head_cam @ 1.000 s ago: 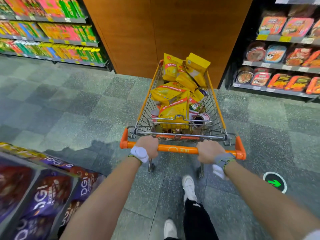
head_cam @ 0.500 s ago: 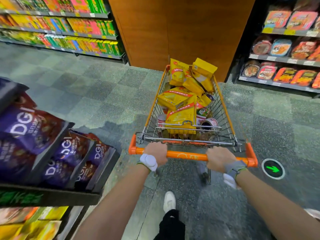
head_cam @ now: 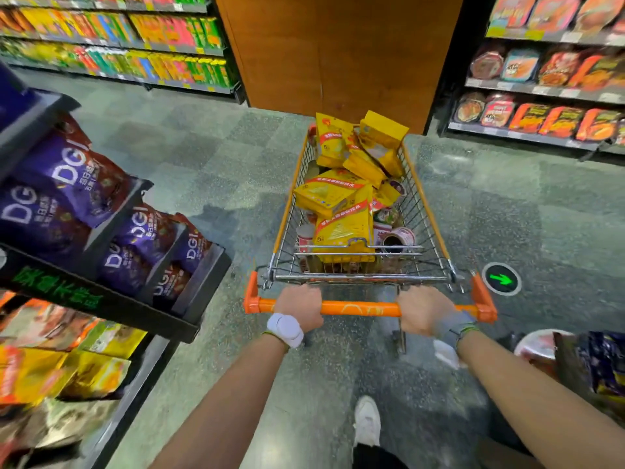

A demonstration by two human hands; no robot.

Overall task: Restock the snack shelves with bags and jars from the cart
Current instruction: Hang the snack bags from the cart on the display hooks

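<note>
my orange plastic cart handle (head_cam: pixel 358 308) | silver wire cart basket (head_cam: pixel 365 277) | yellow red-banded foil bags (head_cam: pixel 341 231) | grey-green speckled checkered floor (head_cam: pixel 203 157)

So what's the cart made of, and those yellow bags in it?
The cart basket looks like shiny bare metal wire: thin silvery see-through bars. Its handle seems smooth orange plastic. The yellow bags look like glossy plastic film, crinkled and catching light.

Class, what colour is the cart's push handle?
Orange, seen best in the head view: the cart handle gripped by both hands.
</note>
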